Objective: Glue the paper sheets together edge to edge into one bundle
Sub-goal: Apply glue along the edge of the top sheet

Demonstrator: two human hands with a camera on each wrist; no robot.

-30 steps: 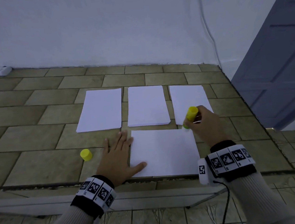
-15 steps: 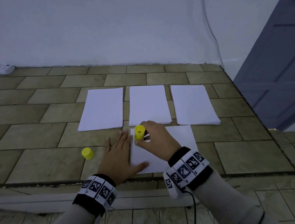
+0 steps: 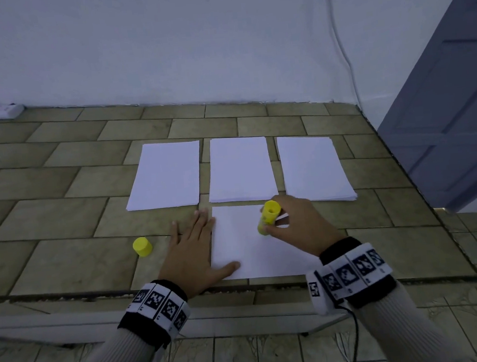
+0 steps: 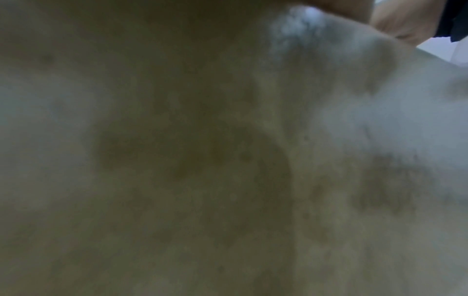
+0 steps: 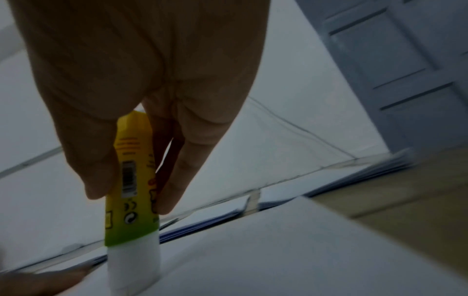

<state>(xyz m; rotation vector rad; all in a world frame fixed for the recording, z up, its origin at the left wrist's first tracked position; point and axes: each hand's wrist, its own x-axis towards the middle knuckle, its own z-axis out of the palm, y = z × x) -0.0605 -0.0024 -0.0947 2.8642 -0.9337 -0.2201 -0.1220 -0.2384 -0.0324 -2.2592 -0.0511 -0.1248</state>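
Yellow cap (image 3: 142,246) loose on tiles at left. Left hand (image 3: 193,255) flat, fingers straight, pressing near sheet (image 3: 255,258) edge; wrist view there a blur. Right hand (image 3: 296,225) clamped round glue stick (image 3: 268,217), tip seemingly touching sheet, contact hidden.

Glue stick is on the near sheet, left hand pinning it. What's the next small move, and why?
Probably draw the yellow glue stick along the near white paper sheet's far edge: the right hand holds it uncapped, tip down there, while the left hand lies flat on the sheet's left edge.
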